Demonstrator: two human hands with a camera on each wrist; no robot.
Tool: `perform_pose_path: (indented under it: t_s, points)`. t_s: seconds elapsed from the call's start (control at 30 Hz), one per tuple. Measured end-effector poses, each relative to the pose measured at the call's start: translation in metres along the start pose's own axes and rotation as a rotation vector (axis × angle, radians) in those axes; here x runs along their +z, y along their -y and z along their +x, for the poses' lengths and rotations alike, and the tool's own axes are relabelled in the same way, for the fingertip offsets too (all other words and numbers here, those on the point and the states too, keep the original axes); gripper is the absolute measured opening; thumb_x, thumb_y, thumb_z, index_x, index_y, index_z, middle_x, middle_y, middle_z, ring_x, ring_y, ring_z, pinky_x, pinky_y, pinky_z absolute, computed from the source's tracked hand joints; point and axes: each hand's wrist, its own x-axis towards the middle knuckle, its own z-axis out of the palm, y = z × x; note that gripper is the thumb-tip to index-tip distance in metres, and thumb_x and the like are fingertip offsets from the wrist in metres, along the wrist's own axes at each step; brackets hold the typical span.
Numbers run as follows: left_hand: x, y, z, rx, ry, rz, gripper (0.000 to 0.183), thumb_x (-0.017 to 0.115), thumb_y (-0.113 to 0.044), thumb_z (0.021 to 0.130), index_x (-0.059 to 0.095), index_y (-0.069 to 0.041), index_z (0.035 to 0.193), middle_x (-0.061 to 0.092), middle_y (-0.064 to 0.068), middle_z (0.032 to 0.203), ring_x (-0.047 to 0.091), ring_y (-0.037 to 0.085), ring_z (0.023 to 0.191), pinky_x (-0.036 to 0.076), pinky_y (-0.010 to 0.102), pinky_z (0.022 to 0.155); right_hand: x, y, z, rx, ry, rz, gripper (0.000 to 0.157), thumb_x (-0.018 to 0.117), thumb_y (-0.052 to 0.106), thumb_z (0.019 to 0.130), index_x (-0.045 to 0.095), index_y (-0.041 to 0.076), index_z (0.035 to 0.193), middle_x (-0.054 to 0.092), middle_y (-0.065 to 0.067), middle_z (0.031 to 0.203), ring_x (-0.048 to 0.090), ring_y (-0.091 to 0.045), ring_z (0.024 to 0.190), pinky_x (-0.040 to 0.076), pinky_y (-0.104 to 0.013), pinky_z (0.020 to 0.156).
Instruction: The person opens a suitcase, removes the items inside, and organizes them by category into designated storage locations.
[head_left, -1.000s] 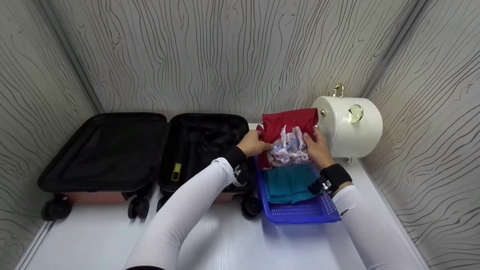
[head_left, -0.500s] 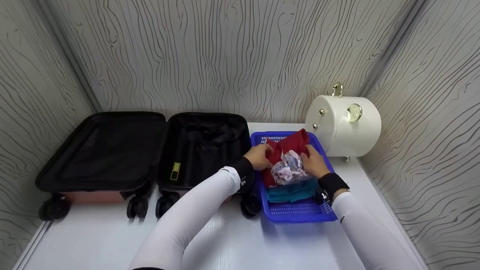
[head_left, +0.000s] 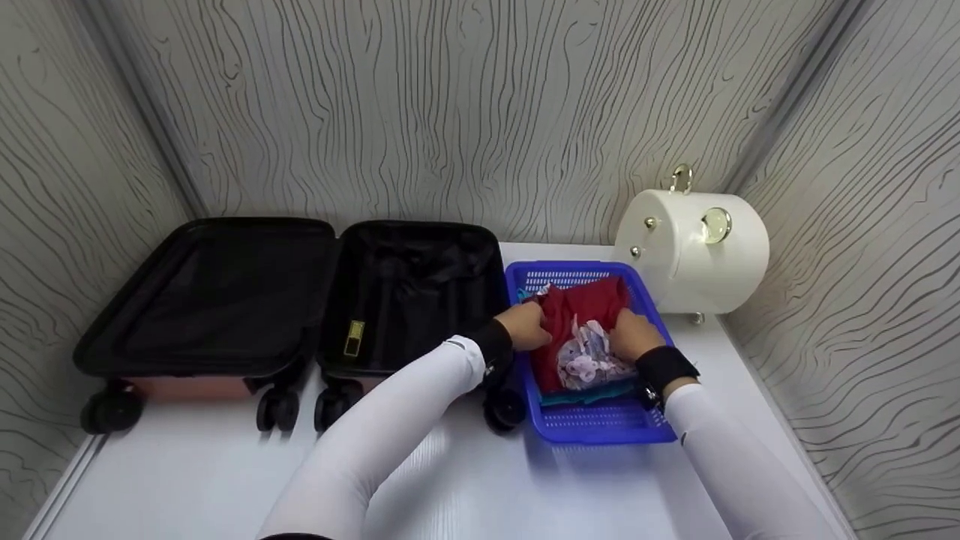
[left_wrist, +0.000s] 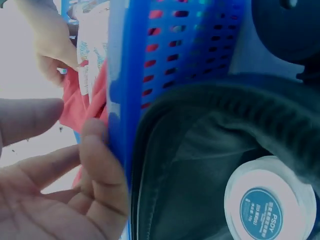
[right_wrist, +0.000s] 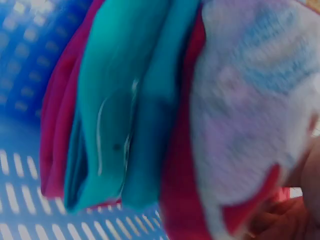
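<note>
A folded red garment (head_left: 574, 300) with a pale floral ruffled part (head_left: 589, 356) lies on teal folded cloth (head_left: 592, 394) inside the blue basket (head_left: 600, 433). At the garment's left edge is my left hand (head_left: 527, 327); in the left wrist view its thumb (left_wrist: 30, 117) stands apart from its loosely bent fingers (left_wrist: 102, 162), which touch the red fabric. My right hand (head_left: 634, 335) holds the garment's right side, its fingertips partly hidden by cloth. Seen from the right wrist, folded teal fabric (right_wrist: 117, 100) and magenta fabric (right_wrist: 60, 135) sit beside the floral part.
An open black-lined suitcase (head_left: 206, 300) with wheels lies left of the basket, its nearer half (head_left: 420, 300) almost against it. A white cylindrical case (head_left: 697, 251) stands behind right. In the left wrist view, a round white-labelled lid (left_wrist: 270, 200) shows by the black lining.
Both hands have lowered the red garment from above the basket onto the teal cloth, which it now mostly covers. In the left wrist view's moment, the left thumb is apart from the fingers.
</note>
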Motion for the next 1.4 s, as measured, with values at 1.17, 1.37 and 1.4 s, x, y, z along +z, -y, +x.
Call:
perform_pose_path:
  t_s: [1.17, 1.37, 1.4]
  points:
    - [-0.060, 0.040, -0.164, 0.147, -0.023, 0.142, 0.006, 0.084, -0.012, 0.079, 0.084, -0.016, 0.074, 0.062, -0.016, 0.064, 0.049, 0.006, 0.059, 0.040, 0.025, 0.054, -0.020, 0.044, -0.128, -0.635, 0.395, -0.145, 0.055, 0.088, 0.036, 0.090, 0.073, 0.012, 0.137, 0.075, -0.006, 0.134, 0.070, -0.031, 0.127, 0.055, -0.056, 0.109]
    - [-0.058, 0.039, -0.167, 0.145, -0.067, 0.147, 0.004, 0.086, -0.013, 0.077, 0.086, -0.017, 0.077, 0.068, -0.015, 0.069, 0.054, 0.006, 0.061, 0.046, 0.026, 0.057, -0.019, 0.049, -0.141, -0.705, 0.443, -0.192, 0.049, 0.080, -0.002, 0.087, 0.077, 0.013, 0.133, 0.079, -0.003, 0.127, 0.075, -0.024, 0.119, 0.061, -0.048, 0.102]
    - [-0.058, 0.039, -0.167, 0.145, -0.073, 0.150, 0.004, 0.086, -0.013, 0.077, 0.087, -0.017, 0.078, 0.071, -0.013, 0.071, 0.056, 0.007, 0.062, 0.047, 0.026, 0.058, -0.019, 0.050, -0.143, -0.711, 0.445, -0.197, 0.049, 0.078, -0.005, 0.087, 0.077, 0.013, 0.133, 0.080, -0.003, 0.127, 0.075, -0.024, 0.119, 0.061, -0.047, 0.101]
